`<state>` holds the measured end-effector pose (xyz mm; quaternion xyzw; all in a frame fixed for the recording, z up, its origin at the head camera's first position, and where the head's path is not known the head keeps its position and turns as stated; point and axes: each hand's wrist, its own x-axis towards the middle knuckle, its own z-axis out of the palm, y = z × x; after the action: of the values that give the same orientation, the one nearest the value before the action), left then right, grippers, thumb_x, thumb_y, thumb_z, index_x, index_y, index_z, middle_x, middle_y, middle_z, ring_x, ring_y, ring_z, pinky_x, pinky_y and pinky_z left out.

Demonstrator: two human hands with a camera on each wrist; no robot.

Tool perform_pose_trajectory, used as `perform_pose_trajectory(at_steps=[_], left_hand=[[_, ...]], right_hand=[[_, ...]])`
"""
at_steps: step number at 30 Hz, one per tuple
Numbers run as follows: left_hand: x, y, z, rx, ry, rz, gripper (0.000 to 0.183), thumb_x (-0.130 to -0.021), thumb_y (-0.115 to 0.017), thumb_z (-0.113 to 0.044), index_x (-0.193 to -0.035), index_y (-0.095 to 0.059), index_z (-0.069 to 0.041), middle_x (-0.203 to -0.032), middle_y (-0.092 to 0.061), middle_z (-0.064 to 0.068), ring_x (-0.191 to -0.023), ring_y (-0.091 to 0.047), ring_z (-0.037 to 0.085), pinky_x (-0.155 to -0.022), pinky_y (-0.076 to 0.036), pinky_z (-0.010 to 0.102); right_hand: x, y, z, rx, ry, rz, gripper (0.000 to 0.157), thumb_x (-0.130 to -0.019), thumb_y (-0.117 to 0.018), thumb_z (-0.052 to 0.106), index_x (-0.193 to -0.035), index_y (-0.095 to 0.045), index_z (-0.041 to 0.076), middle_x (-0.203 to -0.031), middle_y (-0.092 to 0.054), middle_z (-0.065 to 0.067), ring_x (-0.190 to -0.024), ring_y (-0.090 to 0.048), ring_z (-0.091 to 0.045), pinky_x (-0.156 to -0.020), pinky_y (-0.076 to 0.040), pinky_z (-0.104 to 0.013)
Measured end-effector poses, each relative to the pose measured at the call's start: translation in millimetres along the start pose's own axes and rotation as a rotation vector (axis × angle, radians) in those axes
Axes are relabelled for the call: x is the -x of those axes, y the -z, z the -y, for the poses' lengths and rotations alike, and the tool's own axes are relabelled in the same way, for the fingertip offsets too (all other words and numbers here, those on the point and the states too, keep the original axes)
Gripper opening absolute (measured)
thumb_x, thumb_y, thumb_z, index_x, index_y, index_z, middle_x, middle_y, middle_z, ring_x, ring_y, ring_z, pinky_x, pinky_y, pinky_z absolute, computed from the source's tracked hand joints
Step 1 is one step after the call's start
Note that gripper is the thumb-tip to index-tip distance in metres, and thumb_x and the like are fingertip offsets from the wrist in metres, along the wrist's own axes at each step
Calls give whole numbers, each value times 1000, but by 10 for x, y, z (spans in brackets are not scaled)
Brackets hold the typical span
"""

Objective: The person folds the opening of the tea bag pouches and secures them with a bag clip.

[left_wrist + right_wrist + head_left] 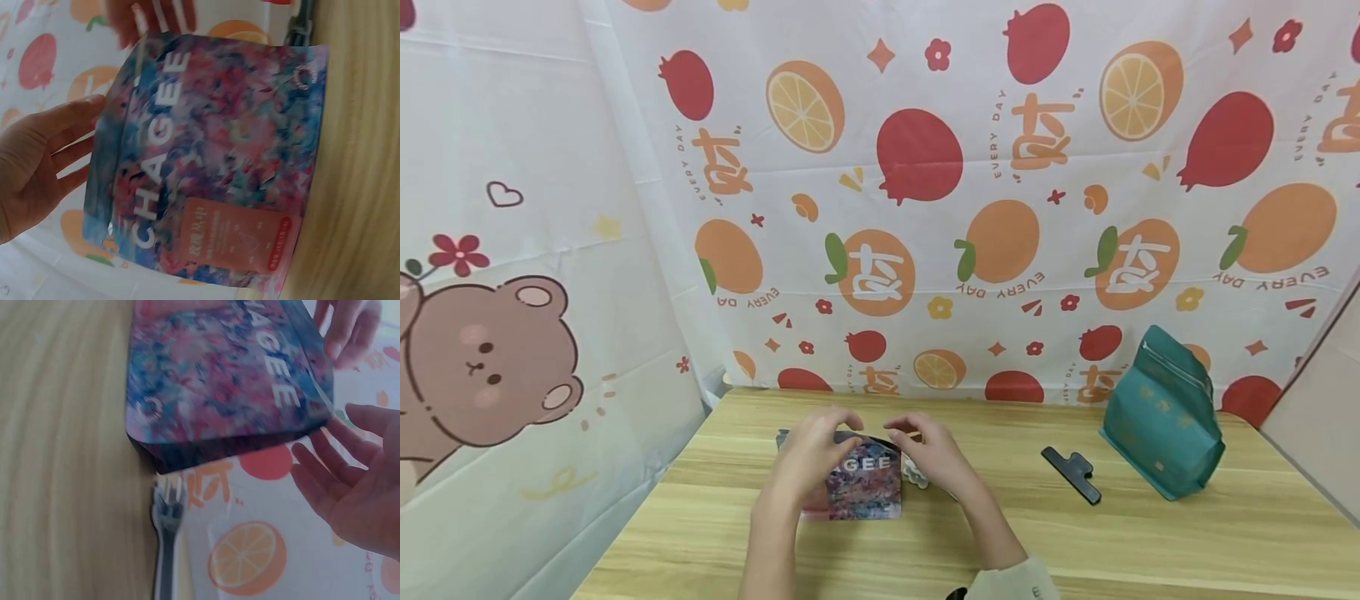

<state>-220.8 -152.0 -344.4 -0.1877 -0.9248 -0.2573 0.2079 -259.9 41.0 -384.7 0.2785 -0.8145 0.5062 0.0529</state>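
A CHAGEE pouch (865, 487) with a blue, pink and purple pattern stands upright on the table, its top edge raised. My left hand (808, 454) is at the top of the pouch, with the thumb tip right at the top edge and the other fingers partly behind it, as the left wrist view shows. At the other top corner is my right hand (356, 481), fingers spread and loosely bent, fingertips close to the corner. Beside the pouch, a small pale scalloped object (914, 473) is partly hidden under my right hand.
A black bag clip (1071, 475) lies on the wooden table (1000, 533) to the right. Farther right stands a green bag (1168, 417) with a folded top. A fruit-printed curtain (925, 250) hangs behind the table, and another sheet with a bear hangs at left.
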Motion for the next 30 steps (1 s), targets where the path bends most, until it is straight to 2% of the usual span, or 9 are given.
perform_pose_trajectory(at_steps=[4,8,12,21,30], left_hand=[[-21,-65,11,-28,8,18,14,-76,-74,-5,-86,-67,-11,-87,-64,0,-85,-61,17,-77,-48,35],[-32,-97,35,-42,19,33,12,-77,-73,-5,-85,-68,-12,-85,-65,-2,-82,-61,16,-74,-48,35],[-46,-123,54,-69,-1,39,10,-78,-72,-5,-83,-68,-13,-82,-65,-2,-79,-61,15,-71,-48,35],[-50,-156,64,-130,-29,21,10,-78,-72,-8,-82,-69,-16,-80,-66,-3,-73,-62,14,-65,-48,33],[-2,-177,40,-155,-39,-20,12,-77,-73,-8,-80,-69,-18,-77,-66,-5,-69,-61,14,-61,-47,32]], right_hand=[[-21,-62,-17,-58,34,3,22,-95,-53,19,-106,-64,3,-102,-61,-6,-95,-57,-22,-81,-46,-36],[-23,-84,-32,-106,24,45,21,-94,-54,18,-106,-63,4,-100,-61,-5,-92,-58,-20,-77,-47,-32],[-25,-100,-43,-140,22,64,22,-95,-51,18,-107,-63,3,-99,-62,-5,-87,-57,-20,-72,-46,-29],[-25,-132,-68,-103,33,40,24,-95,-53,21,-103,-65,3,-94,-62,-4,-81,-55,-13,-69,-46,-27],[-2,-124,-78,-149,-71,39,25,-94,-53,23,-99,-68,4,-90,-63,-3,-80,-54,-14,-69,-45,-28]])
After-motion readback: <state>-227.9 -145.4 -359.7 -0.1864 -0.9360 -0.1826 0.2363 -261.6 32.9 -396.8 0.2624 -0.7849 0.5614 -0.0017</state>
